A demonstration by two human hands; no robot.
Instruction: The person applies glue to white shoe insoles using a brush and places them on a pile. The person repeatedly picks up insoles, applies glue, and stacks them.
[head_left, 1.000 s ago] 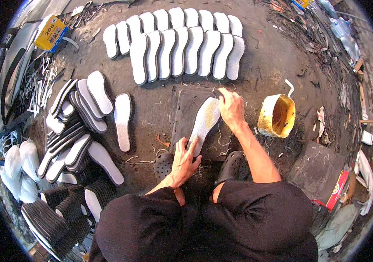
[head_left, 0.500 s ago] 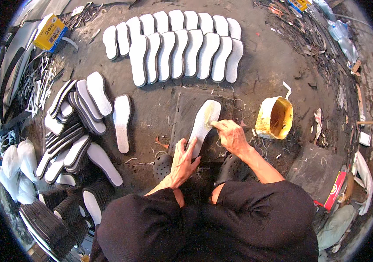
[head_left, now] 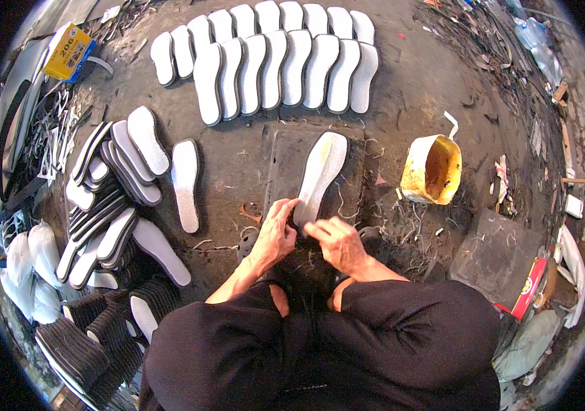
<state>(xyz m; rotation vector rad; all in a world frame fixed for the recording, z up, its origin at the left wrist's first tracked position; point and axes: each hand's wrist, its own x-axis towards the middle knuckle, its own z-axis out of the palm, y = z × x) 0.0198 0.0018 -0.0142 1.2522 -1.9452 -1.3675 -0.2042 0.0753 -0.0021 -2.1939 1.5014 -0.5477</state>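
Observation:
A white shoe sole lies on a dark flat board on the ground in front of me. My left hand grips the sole's near heel end. My right hand sits beside it at the same end, fingers curled and touching the heel edge. A yellow glue pot stands to the right of the board.
Two rows of white soles lie at the back. A single sole and a heap of black-edged soles lie at left, with dark stacked soles below them. A yellow box sits far left. Scraps cover the right side.
My right hand has drawn back from the toe end of the sole to its heel end, next to my left hand. The sole stays on the board.

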